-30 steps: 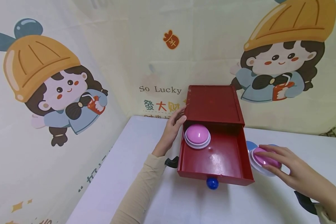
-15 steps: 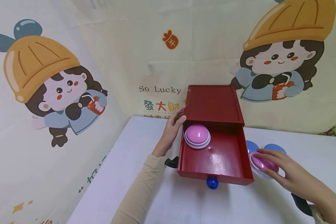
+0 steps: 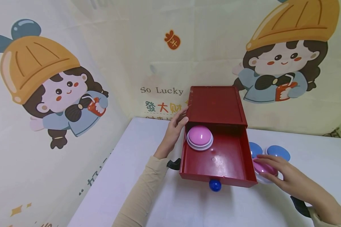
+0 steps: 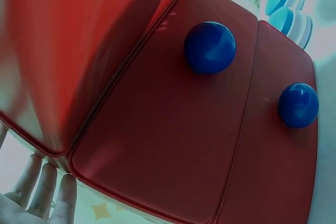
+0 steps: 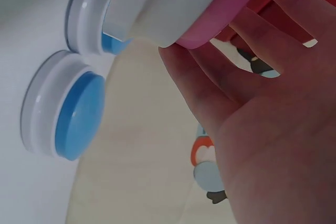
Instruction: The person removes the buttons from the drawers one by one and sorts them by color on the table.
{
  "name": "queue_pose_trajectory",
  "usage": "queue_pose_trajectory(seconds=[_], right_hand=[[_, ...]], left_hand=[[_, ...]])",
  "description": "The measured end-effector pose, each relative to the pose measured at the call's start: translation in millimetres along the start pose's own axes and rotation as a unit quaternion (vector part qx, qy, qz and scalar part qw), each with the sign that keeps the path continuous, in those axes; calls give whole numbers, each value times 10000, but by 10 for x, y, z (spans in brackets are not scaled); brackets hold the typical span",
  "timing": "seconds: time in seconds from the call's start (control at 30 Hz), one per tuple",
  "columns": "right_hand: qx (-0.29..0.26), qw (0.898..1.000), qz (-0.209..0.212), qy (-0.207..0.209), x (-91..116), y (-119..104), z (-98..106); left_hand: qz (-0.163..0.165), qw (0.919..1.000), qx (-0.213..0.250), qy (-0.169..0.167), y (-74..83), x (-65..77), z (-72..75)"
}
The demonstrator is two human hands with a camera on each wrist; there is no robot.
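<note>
My right hand (image 3: 290,173) grips a pink push button (image 3: 266,167) with a white base, just off the drawer's right wall. In the right wrist view its fingers curl round the pink dome. A second pink button (image 3: 200,135) sits in the back left corner of the pulled-out red drawer (image 3: 227,160). My left hand (image 3: 171,134) rests with fairly straight fingers along the left side of the red drawer cabinet (image 3: 217,104). The left wrist view shows those fingertips (image 4: 65,187) at the cabinet's edge, beside further drawer fronts with blue knobs (image 4: 210,47).
Two blue-domed buttons (image 3: 278,153) stand on the white table (image 3: 147,138) to the right of the cabinet. A blue knob (image 3: 215,185) projects from the open drawer's front. Behind the table hangs a cream cloth (image 3: 159,63) with printed cartoon figures.
My right hand has moved left and slightly toward me with the pink button, closer to the drawer's wall, uncovering the blue buttons behind it. My left hand stays in place.
</note>
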State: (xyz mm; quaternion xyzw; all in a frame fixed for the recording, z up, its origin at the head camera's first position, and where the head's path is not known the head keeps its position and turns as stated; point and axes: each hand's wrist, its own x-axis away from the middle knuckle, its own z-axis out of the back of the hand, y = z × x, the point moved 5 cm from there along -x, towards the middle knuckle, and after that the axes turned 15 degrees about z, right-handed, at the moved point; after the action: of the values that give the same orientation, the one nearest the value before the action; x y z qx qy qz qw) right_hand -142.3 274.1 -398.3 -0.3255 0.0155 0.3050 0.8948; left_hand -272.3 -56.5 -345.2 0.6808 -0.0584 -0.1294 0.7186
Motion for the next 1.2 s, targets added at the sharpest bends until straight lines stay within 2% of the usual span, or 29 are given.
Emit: queue_pose_trajectory(seconds=[0.07,0.17,0.3,0.67,0.9,1.2], right_hand=[[32,10000,23,-5,-1,21,-12],[96,9999,94,-9,-4,52,-37],[115,9997,218,7,-11,78,-69],[12,9997,217,-93,10,148,-147],[117,9989,445,-48,-4,179,-210],[-101,9995,296,-103,2,267,-281]], left_hand=[[-24,10000,-6,2,0,0,0],[-16,10000,-12,-17,97,61,-22],[-18,10000,-43,-10,113,65,-27],[0,10000,-26,-41,116,74,-30],[18,10000,0,-55,97,70,-24],[-2,10000,-23,-35,84,62,-14]])
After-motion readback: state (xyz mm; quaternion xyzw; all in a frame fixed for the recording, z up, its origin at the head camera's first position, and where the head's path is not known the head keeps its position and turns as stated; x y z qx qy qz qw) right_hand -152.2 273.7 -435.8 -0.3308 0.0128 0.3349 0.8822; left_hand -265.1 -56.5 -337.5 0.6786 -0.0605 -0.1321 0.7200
